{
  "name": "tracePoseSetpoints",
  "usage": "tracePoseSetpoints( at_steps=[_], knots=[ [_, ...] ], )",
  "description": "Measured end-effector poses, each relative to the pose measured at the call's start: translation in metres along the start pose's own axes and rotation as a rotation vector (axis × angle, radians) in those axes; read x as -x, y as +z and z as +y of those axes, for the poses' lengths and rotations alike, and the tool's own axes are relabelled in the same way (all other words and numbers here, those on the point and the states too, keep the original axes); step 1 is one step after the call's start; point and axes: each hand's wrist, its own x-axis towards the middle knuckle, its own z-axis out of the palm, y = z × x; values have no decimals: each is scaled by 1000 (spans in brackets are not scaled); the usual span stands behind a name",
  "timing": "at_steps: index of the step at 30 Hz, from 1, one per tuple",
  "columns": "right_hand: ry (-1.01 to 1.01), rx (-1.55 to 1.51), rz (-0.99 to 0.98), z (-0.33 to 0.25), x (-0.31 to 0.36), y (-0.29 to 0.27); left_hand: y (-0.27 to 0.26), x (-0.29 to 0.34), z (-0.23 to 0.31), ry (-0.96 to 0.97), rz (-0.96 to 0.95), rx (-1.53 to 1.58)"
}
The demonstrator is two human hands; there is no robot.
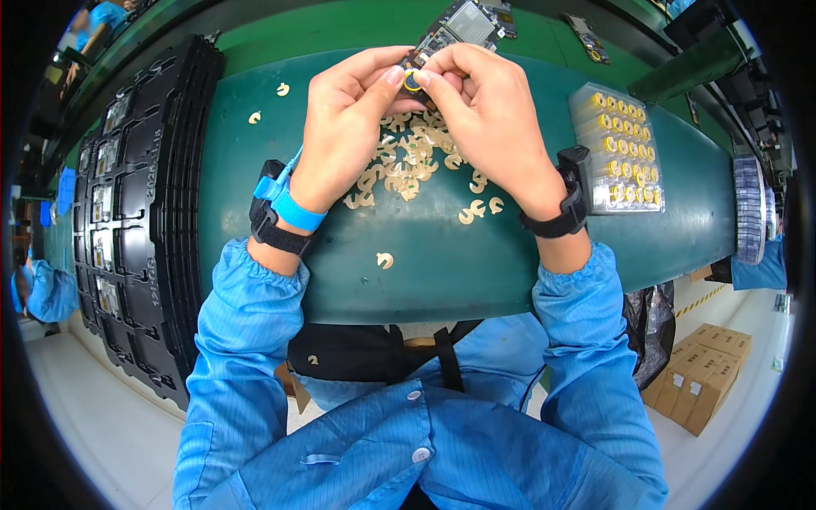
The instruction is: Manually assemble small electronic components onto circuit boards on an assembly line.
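My left hand (344, 115) and my right hand (493, 115) meet at the far middle of the table, both closed around the near end of a circuit board (435, 41). A small round part (413, 81) with a yellow rim and dark centre sits between my two thumb tips. My right thumb and finger pinch at its edge; my left thumb touches its other side. The fingers behind the board are partly hidden. Just below my hands lies a loose pile of small beige C-shaped pieces (412, 161), with several strays around it.
A clear plastic tray (602, 202) of yellow round parts stands at the right of the green table (408, 285). Stacked black trays (136, 221) rise at the left. Another circuit board (586, 38) lies at the back right. A blue cord (293, 160) runs from my left wrist strap.
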Motion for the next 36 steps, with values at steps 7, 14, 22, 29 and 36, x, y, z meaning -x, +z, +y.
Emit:
tracePoseSetpoints(
  at_steps=[7,14,22,29,36],
  knots=[
    [8,6,18,-1,1,1,1,1,4,-21,7,25],
    [21,-17,48,-2,1,3,4,2,6,35,5,31],
    [-14,-39,102,-4,2,7,4,1,5,44,38,59],
    [-210,56,120,2,3,9,2,0,2,49,75,49],
    [-188,38,125,-6,4,8,-1,0,4,22,104,25]
  ],
)
